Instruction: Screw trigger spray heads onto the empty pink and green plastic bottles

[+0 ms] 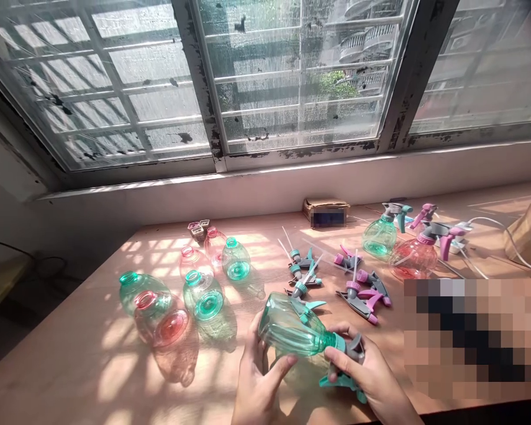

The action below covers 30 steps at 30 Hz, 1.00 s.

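Note:
A clear green spray bottle (pixel 292 330) lies tilted on its side between my hands, its neck toward the right. My left hand (pixel 263 366) cups the bottle's body near its base, thumb along the lower side. With its fingers around the neck, my right hand (pixel 358 366) grips the grey and teal trigger sprayer head (pixel 353 349), which sits at the bottle's mouth. The teal trigger (pixel 338 381) points down under that hand. Just beyond the bottle lie loose teal sprayer heads (pixel 303 289) and pink sprayer heads (pixel 358 295), with their tubes sticking out.
Several open green bottles (pixel 203 298) and red bottles (pixel 163 319) stand on the wooden table (pixel 84 348) at left. A green bottle (pixel 379 237) and a red bottle (pixel 413 258) with sprayer heads stand at right, near a white cable (pixel 498 221). A small cardboard box (pixel 326 206) sits by the window wall.

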{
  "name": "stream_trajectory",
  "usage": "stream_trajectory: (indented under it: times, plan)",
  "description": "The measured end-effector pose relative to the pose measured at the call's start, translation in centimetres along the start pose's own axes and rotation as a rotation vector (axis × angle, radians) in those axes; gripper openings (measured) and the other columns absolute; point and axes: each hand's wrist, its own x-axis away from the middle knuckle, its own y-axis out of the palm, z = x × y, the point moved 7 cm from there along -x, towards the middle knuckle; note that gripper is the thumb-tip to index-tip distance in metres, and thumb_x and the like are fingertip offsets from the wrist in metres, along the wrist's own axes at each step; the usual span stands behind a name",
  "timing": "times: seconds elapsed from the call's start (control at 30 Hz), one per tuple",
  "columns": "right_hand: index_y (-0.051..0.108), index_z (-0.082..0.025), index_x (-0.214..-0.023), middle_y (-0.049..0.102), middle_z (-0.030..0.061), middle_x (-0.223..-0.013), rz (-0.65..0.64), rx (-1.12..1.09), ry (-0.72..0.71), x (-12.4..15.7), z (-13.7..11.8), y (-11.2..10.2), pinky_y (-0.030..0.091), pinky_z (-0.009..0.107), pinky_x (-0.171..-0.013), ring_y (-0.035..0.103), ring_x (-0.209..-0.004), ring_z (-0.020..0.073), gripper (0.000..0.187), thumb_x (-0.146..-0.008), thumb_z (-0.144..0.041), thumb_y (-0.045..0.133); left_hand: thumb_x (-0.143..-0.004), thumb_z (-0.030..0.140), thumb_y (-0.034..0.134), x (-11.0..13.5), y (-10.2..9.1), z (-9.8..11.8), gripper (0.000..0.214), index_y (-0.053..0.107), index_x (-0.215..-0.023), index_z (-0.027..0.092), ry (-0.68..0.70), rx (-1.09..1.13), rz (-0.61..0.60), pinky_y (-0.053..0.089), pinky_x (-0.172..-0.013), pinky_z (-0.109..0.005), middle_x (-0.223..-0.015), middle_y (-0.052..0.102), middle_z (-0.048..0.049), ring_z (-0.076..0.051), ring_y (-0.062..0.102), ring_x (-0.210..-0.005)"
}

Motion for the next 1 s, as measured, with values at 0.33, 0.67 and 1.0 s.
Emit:
stream_trajectory:
  times: [0.33, 0.67, 1.0]
  plan:
    - [0.071, -0.023, -0.104, 0.073, -0.0045, -0.071, -0.088, 0.089, -0.001, -0.6, 0.7, 0.0, 0.064, 0.035, -0.064, 0.072, -0.063, 0.0199, 0.044, -0.078, -0.051, 0.095, -0.08, 0.047, 0.091, 0.5, -0.6, -1.2, 0.087, 0.048, -0.153, 0.027, 0.014, -0.047, 0.132, 0.046, -0.118, -0.048, -0.146, 0.067, -0.0136, -0.037, 0.059, -0.141]
    - [0.073, -0.022, -0.101, 0.07, -0.0047, -0.067, -0.044, 0.079, -0.025, -0.9, 0.8, -0.5, 0.062, 0.032, -0.064, 0.07, -0.06, 0.0189, 0.045, -0.077, -0.053, 0.094, -0.074, 0.046, 0.095, -0.2, -1.3, -1.9, 0.094, 0.048, -0.153, 0.026, 0.072, -0.126, 0.085, 0.046, -0.116, -0.044, -0.143, 0.069, -0.0138, -0.036, 0.06, -0.139]
    - [0.075, -0.023, -0.104, 0.073, -0.0009, -0.063, -0.064, 0.117, 0.006, -1.1, 1.6, -1.1, 0.059, 0.031, -0.064, 0.069, -0.061, 0.0207, 0.05, -0.077, -0.062, 0.091, -0.07, 0.043, 0.096, -0.7, -2.1, -2.8, 0.096, 0.05, -0.152, 0.026, 0.076, -0.078, 0.107, 0.049, -0.116, -0.045, -0.143, 0.07, -0.015, -0.037, 0.061, -0.138]
